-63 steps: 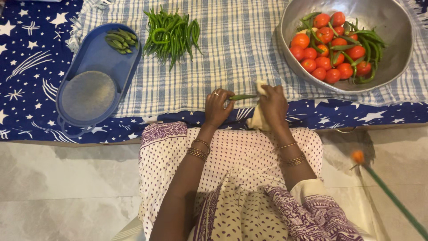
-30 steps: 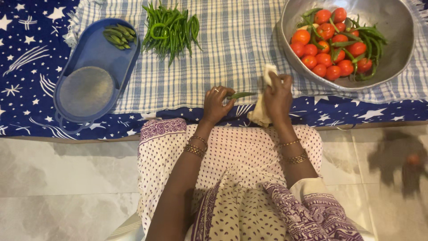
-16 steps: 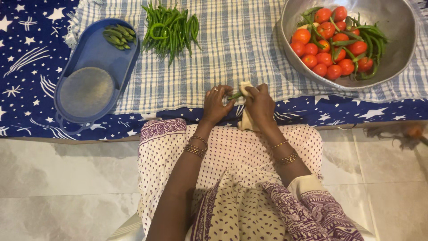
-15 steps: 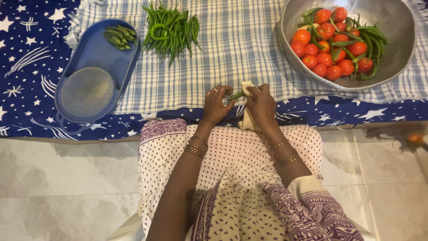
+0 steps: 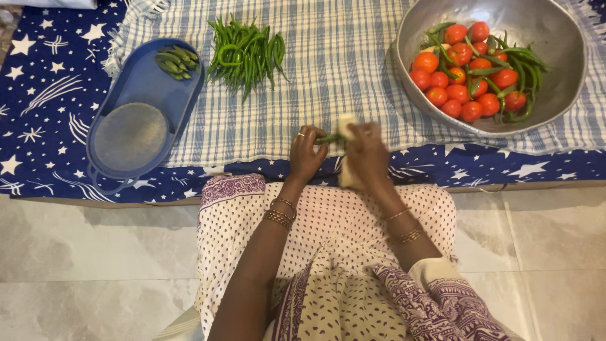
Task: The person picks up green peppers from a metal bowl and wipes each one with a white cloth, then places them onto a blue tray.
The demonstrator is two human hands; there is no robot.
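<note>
My left hand (image 5: 307,155) pinches one end of a green chilli (image 5: 327,138) over the near edge of the checked cloth (image 5: 328,69). Right beside it, my right hand (image 5: 367,154) grips a cream cloth (image 5: 346,177) that wraps the chilli's other end; this hand is blurred. A heap of green chillies (image 5: 246,53) lies on the checked cloth at the back. The steel bowl (image 5: 555,38) at the back right holds tomatoes (image 5: 464,69) and more chillies.
A blue oval tray (image 5: 142,104) at the left carries a round grey lid and a few okra pods (image 5: 177,61). A dark blue star-print sheet (image 5: 44,101) covers the low surface. Grey floor tiles lie below its edge, beside my lap.
My right hand slid the cream cloth away to the right along the chilli, then back toward my left hand. The orange-tipped stick on the floor at the right is gone from view.
</note>
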